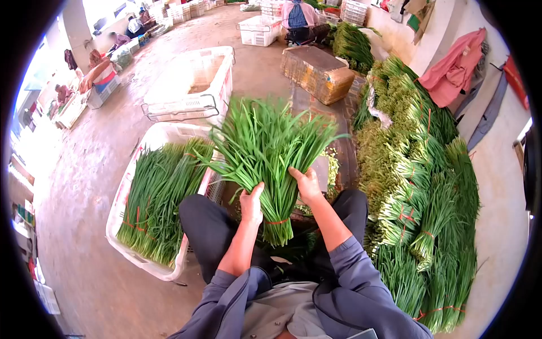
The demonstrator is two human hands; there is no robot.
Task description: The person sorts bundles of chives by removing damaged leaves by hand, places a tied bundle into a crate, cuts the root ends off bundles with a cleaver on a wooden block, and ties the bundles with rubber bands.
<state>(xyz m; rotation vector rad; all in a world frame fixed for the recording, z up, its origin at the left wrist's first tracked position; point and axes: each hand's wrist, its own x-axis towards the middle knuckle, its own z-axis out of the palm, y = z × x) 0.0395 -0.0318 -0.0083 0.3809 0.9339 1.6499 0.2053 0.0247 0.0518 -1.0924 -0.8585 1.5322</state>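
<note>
A large bunch of long green leafy stalks (271,152) is held up over my lap, its leaves fanned out away from me and its cut ends towards me. A red band (276,222) circles it near the cut ends. My left hand (251,204) grips the bunch's left side, thumb up. On the right side, my right hand (305,185) is closed on the same bunch, its thumb against the stalks. The fingers behind the bunch are mostly hidden.
Left of my knees, a white crate (116,226) holds banded bunches; an upper crate (217,85) stands beyond. A taped box (316,70) lies ahead. Piled bunches (418,198) line the right side. Several people sit farther back, one person (299,17) near stacked crates.
</note>
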